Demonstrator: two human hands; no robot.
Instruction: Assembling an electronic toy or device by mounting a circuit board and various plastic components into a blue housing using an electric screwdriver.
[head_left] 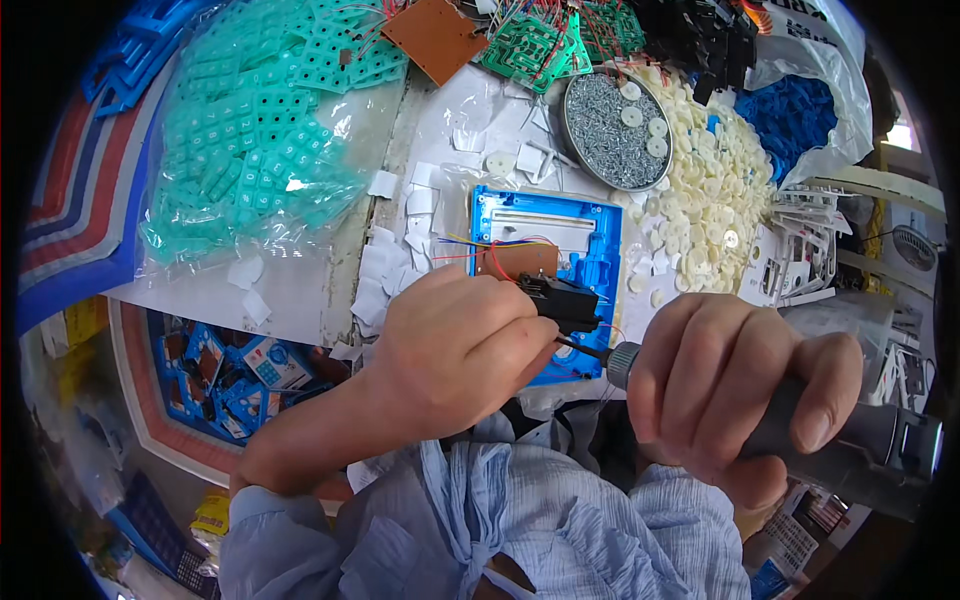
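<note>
In front of me lies an open blue plastic casing (608, 250), with a brown circuit board (520, 262), thin coloured wires and a black boxy part (566, 300) inside. My left hand (468, 335) is closed at the casing's near left, beside the black part. Its fingertips are turned away, so what they pinch is hidden. A dark electric screwdriver (860, 450) is wrapped in the fingers of my right hand (740, 385). The tool lies nearly level, its grey collar and thin bit pointing left to the black part, close by my left fingers.
A round tray of small screws (610, 135) stands beyond the casing, with cream plastic discs (700, 190) heaped to its right. Bagged teal keypads (260, 150) fill the back left. Green circuit boards (535, 50) lie at the back. Below left, a bin holds blue assembled units (240, 375).
</note>
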